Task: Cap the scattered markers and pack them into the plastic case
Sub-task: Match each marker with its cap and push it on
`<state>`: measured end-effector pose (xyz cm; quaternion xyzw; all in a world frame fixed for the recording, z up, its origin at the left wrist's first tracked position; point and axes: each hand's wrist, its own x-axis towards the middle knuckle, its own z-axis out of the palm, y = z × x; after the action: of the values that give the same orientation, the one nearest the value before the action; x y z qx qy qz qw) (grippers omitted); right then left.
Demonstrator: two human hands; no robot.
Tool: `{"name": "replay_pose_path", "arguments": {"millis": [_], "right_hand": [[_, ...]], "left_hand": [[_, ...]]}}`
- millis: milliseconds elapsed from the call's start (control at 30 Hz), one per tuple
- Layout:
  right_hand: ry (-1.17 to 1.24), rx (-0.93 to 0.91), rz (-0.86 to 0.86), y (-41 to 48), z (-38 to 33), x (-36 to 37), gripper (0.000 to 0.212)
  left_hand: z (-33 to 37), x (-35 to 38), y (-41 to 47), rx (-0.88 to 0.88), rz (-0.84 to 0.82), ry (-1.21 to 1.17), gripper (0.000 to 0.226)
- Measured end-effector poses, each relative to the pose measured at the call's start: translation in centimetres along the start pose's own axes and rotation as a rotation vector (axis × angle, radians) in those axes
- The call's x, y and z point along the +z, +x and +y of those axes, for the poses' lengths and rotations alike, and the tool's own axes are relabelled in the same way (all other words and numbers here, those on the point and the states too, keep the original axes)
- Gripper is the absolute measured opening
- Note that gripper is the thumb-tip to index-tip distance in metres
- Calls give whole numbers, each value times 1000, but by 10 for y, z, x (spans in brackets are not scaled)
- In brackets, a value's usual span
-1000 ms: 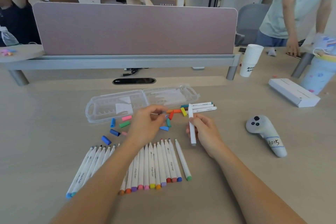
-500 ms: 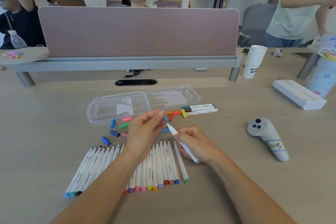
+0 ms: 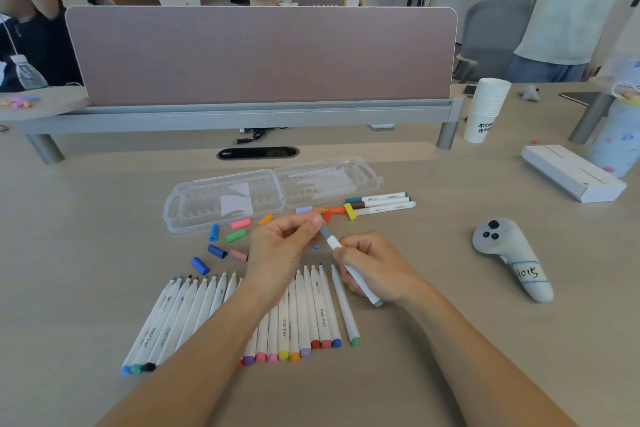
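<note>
My right hand (image 3: pixel 375 269) grips a white marker (image 3: pixel 360 282) with a grey end. My left hand (image 3: pixel 280 251) pinches a grey cap (image 3: pixel 325 232) that sits on the marker's tip. Below my hands lies a row of uncapped white markers (image 3: pixel 311 308) with their tips pointing away from me. Loose coloured caps (image 3: pixel 235 236) are scattered between that row and the clear plastic case (image 3: pixel 194 208), which lies open and flat. Three capped markers (image 3: pixel 381 203) rest to the right of the case.
A grey handheld controller (image 3: pixel 509 256) lies at the right. A white box (image 3: pixel 571 177) and a stack of paper cups (image 3: pixel 485 109) stand at the far right. A pink desk divider (image 3: pixel 259 55) closes the back. People sit and stand beyond it.
My right hand swung the marker from upright to slanting toward my left hand. My left hand brought the grey cap over, and the cap now sits on the marker's tip.
</note>
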<state>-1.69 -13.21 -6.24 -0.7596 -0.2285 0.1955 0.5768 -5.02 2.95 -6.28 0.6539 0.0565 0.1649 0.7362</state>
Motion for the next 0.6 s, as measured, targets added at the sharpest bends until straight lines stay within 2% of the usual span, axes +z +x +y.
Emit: {"name": "replay_pose_path", "arguments": {"millis": [133, 267, 367, 433, 533, 600], "right_hand": [[-118, -80, -2, 0, 3, 1, 41], [-88, -166, 67, 3, 5, 6, 35], [-90, -186, 115, 7, 4, 8, 31], [-175, -204, 129, 10, 2, 9, 28], [-241, -195, 62, 12, -3, 7, 27], [-174, -147, 98, 15, -7, -2, 29]], "left_hand": [[-1, 0, -1, 7, -15, 16, 12], [5, 14, -12, 79, -116, 104, 10], [7, 20, -15, 141, -129, 81, 18], [10, 16, -15, 134, -141, 71, 25], [13, 4, -8, 110, -86, 22, 22], [19, -7, 0, 37, -1, -138, 21]]}}
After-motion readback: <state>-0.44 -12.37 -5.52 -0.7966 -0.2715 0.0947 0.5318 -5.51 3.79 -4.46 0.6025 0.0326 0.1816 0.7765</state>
